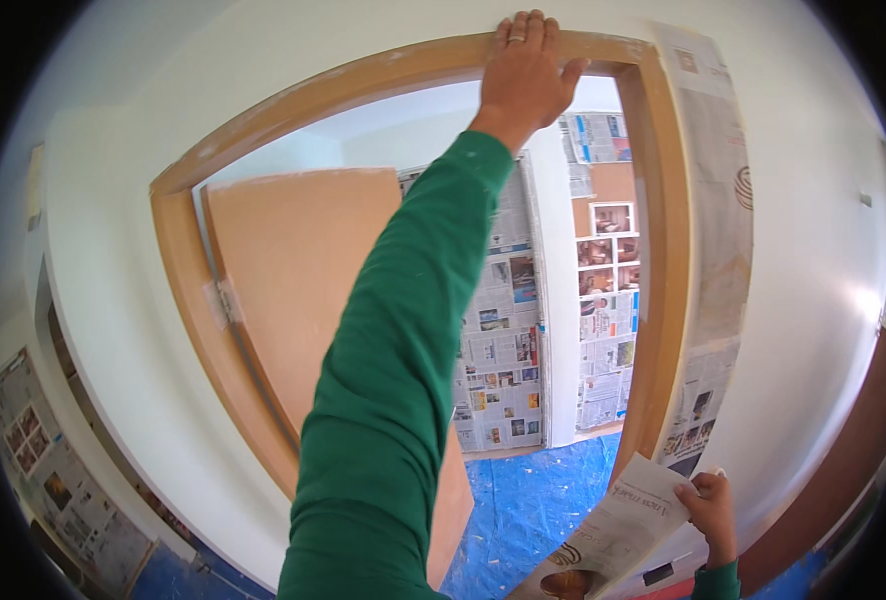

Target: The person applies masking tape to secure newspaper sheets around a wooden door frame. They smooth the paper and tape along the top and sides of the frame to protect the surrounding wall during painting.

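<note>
My left hand (525,79) lies flat on the top rail of the wooden door frame (383,67), fingertips on the white wall above it and thumb out to the side. It holds nothing. Low on the right, my right hand (713,510) pinches the upper corner of a printed paper strip (608,517) that slants down out of view. A small pale item shows at its fingers, too small to name. Beside the right jamb (653,300), a long newspaper strip (709,187) covers the wall.
A wooden door (300,262) stands ajar on its left hinge (225,301). Beyond the opening, newspaper sheets (503,360) cover upright surfaces. Blue plastic sheeting (533,495) covers the floor. More newspaper (60,480) covers a panel at far left.
</note>
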Action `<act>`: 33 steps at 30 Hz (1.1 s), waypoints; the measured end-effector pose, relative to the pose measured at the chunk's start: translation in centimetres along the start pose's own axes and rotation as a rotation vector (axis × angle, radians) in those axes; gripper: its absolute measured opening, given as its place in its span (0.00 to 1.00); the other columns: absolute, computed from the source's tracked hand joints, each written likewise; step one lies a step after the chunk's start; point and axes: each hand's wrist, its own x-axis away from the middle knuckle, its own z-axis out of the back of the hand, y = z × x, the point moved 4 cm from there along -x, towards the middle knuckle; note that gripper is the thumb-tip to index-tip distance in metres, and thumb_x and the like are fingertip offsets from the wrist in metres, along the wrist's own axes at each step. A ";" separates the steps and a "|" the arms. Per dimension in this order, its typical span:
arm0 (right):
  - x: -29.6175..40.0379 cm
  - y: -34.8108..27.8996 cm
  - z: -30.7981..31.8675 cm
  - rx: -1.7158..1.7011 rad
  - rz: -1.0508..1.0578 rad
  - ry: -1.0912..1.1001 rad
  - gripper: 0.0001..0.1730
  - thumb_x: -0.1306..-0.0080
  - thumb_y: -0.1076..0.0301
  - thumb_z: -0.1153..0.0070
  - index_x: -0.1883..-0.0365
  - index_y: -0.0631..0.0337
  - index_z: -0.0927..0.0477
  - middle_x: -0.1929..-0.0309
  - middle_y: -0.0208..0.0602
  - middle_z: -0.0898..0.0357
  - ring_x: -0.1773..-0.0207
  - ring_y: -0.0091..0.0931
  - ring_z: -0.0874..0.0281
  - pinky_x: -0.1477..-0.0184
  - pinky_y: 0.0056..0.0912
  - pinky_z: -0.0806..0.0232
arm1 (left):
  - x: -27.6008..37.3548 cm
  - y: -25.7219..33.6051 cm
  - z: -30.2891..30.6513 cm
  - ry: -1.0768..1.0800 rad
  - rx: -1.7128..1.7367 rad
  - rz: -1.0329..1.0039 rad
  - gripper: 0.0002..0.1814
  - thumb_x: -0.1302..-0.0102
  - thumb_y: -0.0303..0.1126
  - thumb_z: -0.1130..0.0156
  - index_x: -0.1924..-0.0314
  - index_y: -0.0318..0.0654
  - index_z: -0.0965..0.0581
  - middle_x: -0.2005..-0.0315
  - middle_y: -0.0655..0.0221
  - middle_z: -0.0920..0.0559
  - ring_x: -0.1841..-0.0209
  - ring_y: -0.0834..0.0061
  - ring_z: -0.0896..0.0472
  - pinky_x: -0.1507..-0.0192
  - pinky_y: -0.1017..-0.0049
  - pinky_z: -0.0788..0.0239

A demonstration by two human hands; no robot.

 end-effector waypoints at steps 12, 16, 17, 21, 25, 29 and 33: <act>1.1 1.3 0.4 -0.172 -0.130 0.038 0.16 0.33 0.66 0.33 0.76 0.63 0.25 0.85 0.30 0.27 0.88 0.18 0.35 0.87 0.24 0.44 | 18.2 -34.8 20.2 -0.447 -0.739 0.256 0.28 0.22 0.45 0.48 0.32 0.33 0.27 0.30 0.49 0.27 0.25 0.50 0.34 0.25 0.49 0.48; 0.7 0.4 0.2 -0.191 -0.093 0.003 0.16 0.34 0.67 0.32 0.76 0.63 0.25 0.86 0.28 0.29 0.88 0.16 0.37 0.86 0.23 0.45 | 21.5 -35.8 26.3 0.072 -0.662 0.888 0.30 0.22 0.44 0.49 0.29 0.29 0.31 0.27 0.45 0.34 0.20 0.48 0.47 0.25 0.46 0.51; 0.4 0.5 0.0 -0.192 -0.081 -0.003 0.16 0.34 0.67 0.32 0.76 0.63 0.25 0.86 0.28 0.29 0.88 0.16 0.37 0.86 0.23 0.45 | 20.3 -33.4 26.2 0.010 -0.575 0.675 0.31 0.22 0.44 0.49 0.29 0.28 0.32 0.26 0.44 0.35 0.19 0.48 0.49 0.25 0.46 0.51; -0.9 -3.8 -1.9 -0.165 0.042 -0.078 0.15 0.34 0.66 0.32 0.75 0.63 0.23 0.85 0.28 0.28 0.86 0.17 0.34 0.85 0.23 0.42 | 15.0 -24.9 19.4 -0.005 -0.047 0.214 0.29 0.21 0.43 0.47 0.26 0.37 0.33 0.23 0.51 0.36 0.20 0.53 0.43 0.19 0.56 0.57; -0.2 -8.8 -4.3 -0.043 0.168 -0.165 0.15 0.36 0.64 0.31 0.74 0.66 0.20 0.83 0.32 0.24 0.82 0.20 0.28 0.79 0.29 0.36 | 12.1 -21.6 16.7 -0.125 0.003 0.092 0.30 0.22 0.49 0.45 0.31 0.34 0.26 0.27 0.51 0.31 0.21 0.53 0.39 0.20 0.55 0.56; -2.3 -14.0 -4.5 0.205 0.477 -0.295 0.17 0.37 0.60 0.29 0.70 0.68 0.16 0.79 0.46 0.20 0.76 0.34 0.20 0.68 0.39 0.30 | 14.9 -24.9 16.9 0.006 -0.050 0.293 0.23 0.23 0.47 0.42 0.41 0.37 0.17 0.34 0.51 0.22 0.27 0.52 0.30 0.24 0.49 0.49; -4.1 -20.1 -2.3 0.417 0.701 -0.325 0.18 0.34 0.54 0.33 0.69 0.63 0.14 0.74 0.54 0.19 0.67 0.50 0.18 0.61 0.52 0.29 | 19.5 -9.2 21.7 -0.090 0.430 0.439 0.27 0.20 0.44 0.48 0.36 0.26 0.23 0.37 0.47 0.21 0.32 0.51 0.24 0.29 0.61 0.36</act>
